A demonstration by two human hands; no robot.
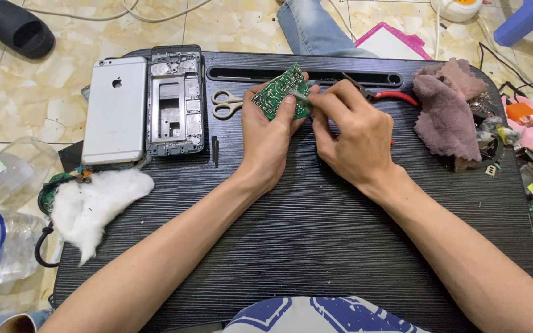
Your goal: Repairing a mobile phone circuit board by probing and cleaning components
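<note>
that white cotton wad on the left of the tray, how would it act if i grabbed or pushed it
The cotton wad looks fluffy and wispy-edged, so probably very light and floppy, squashing in a hand. Pushed across the ridged black tray, its fibres would likely snag and stretch rather than slide.

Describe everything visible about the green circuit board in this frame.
The circuit board is small, green and roughly rectangular, its face dotted with pale solder points and traces. It is held tilted above the black table, gripped by the left hand. The right hand presses a thin metal tool to its right edge.
</note>
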